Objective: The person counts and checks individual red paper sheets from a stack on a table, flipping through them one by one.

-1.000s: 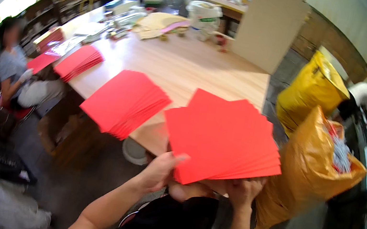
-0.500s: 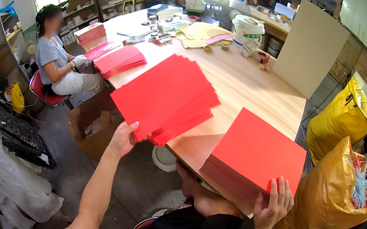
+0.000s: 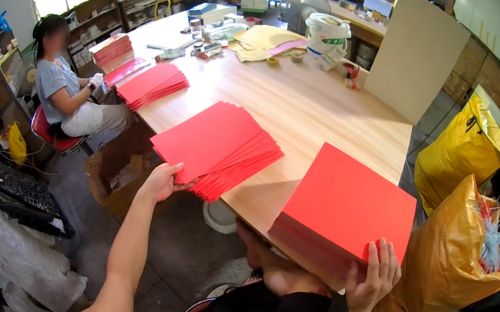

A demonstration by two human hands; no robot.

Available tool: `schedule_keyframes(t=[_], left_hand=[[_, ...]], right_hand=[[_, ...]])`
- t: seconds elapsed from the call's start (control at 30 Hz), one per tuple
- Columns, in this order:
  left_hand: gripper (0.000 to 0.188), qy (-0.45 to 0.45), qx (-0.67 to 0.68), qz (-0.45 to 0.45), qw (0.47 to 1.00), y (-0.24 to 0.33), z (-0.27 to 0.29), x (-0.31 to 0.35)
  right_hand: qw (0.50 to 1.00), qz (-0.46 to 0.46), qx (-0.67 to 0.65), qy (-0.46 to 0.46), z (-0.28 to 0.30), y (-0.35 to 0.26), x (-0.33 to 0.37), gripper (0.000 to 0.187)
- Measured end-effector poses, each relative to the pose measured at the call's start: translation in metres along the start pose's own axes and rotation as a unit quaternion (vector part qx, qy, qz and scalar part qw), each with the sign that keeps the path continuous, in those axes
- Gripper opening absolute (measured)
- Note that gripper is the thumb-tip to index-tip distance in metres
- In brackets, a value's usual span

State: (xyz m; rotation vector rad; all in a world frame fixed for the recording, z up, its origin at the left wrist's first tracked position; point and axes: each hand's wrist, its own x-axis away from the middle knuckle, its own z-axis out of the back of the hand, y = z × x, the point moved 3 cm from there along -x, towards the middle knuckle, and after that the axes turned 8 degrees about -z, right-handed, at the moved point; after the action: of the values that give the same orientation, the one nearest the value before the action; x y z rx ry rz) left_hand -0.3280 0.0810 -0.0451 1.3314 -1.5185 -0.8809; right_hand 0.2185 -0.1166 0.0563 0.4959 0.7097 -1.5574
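My left hand point(image 3: 166, 182) grips the near edge of a fanned pile of red paper sheets point(image 3: 218, 147), thumb on top and fingers beneath. The pile lies low over the table's near edge, spread toward the right; I cannot tell how much of it touches the table. A tall, squared stack of red sheets point(image 3: 352, 199) stands on the table to the right. At its near right corner rests my right hand point(image 3: 373, 276), fingers stretched against the corner and thumb along the near side, holding nothing.
The wooden table point(image 3: 360, 131) bears another fanned red pile point(image 3: 154, 85), yellow papers point(image 3: 258, 45), tape rolls and a white bucket point(image 3: 327, 35). A seated person point(image 3: 65, 75) works at the left. Yellow sacks point(image 3: 462, 152) stand at the right, a cardboard box point(image 3: 104, 175) under the table's left edge.
My left hand has lowered the fanned sheets toward the table, and the pile lies flatter. My right hand stays at the tall stack's corner. The view has shifted slightly.
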Motion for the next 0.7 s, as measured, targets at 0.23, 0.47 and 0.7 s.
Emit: schedule_keyframes(t=[0.23,0.47,0.7], left_hand=[[0.044,0.076,-0.126,0.039,0.988,0.023,0.000,0.026],[0.037,0.127,-0.320,-0.218,0.913,0.058,-0.038,0.044],[0.024,-0.220,-0.182,-0.330,0.899,0.065,-0.301,0.079]], right_hand=[[1.000,0.001,-0.001,-0.007,-0.001,0.000,0.000,0.047],[0.983,-0.082,-0.157,0.050,0.012,0.010,0.003,0.034],[0.765,-0.453,-0.446,0.103,-0.013,0.070,0.036,0.013]])
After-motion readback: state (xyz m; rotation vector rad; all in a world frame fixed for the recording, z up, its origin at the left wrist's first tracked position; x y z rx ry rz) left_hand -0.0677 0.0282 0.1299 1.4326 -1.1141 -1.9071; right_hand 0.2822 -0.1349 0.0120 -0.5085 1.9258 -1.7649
